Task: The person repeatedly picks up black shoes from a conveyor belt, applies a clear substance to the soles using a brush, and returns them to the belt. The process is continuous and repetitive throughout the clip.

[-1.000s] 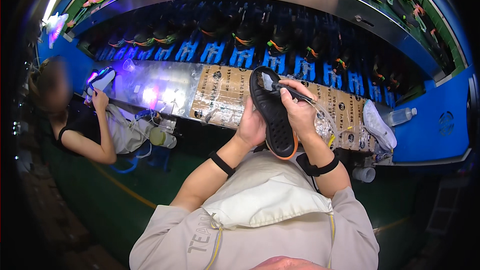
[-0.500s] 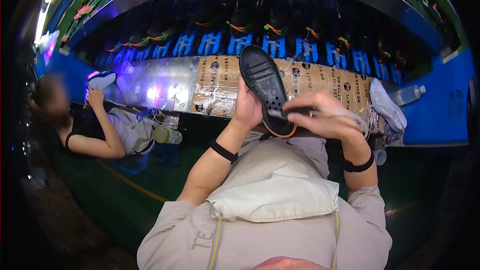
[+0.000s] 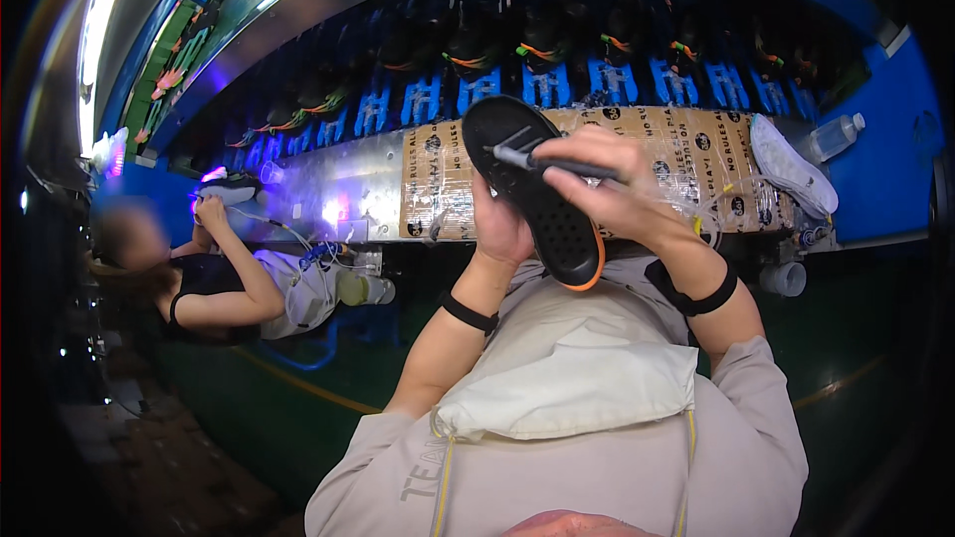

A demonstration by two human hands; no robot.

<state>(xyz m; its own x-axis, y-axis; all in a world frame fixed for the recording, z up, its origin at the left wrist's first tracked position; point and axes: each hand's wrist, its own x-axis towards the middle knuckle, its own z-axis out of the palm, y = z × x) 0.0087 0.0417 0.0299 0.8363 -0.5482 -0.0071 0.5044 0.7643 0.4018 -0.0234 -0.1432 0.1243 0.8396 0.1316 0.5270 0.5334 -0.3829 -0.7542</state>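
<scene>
A black shoe sole point(image 3: 569, 244) with an orange edge at its heel is held slantwise in front of my body, its hole-dotted heel end nearest me. My left hand point(image 3: 500, 229) grips it from the left side and from beneath, around the middle. In my right hand point(image 3: 622, 184) is a dark-handled brush point(image 3: 587, 170), fingers closed about the handle. Its greyish tip lies over the front half of the sole, seemingly touching the surface. The brush and right fingers cover part of the sole's right side.
Beyond my hands runs a metal bench topped with taped cardboard point(image 3: 423, 179). A white shoe piece point(image 3: 791, 164) and a clear bottle point(image 3: 836, 137) are at right. Blue racks point(image 3: 545, 88) line the back. At left, a co-worker point(image 3: 224, 288) handles another shoe part beside a greenish container point(image 3: 364, 288).
My right hand with the brush has moved from the heel end to the front half of the sole. The sole shows a different tilt. The whole view has shifted slightly.
</scene>
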